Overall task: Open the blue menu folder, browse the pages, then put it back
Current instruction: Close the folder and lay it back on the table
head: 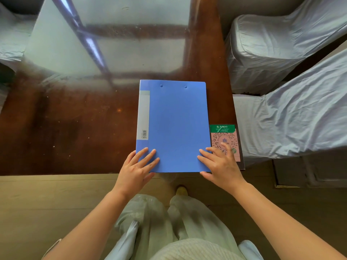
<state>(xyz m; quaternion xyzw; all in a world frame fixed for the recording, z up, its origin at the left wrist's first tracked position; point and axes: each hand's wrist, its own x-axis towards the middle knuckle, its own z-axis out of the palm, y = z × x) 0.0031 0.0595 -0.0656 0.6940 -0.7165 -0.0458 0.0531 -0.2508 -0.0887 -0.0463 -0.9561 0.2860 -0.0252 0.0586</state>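
Blue menu folder [174, 126] is seen lying closed and flat at the near edge of the counter [75, 128]. Its near corners are pressed by both hands, left hand [138, 168] and right hand [219, 164], fingers spread flat, nothing gripped. Just beside it a QR code card [225, 141] lies, and covered chairs [281, 53] stand beyond. Whether opening or replacing is in hand cannot be told; if opening, the right edge must be lifted.

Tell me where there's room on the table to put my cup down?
The widest bare patch of table lies left of the blue folder, and there is more beyond its far edge. The right side is crowded: the QR code card sits against the folder by the table's edge, with the right hand over both.
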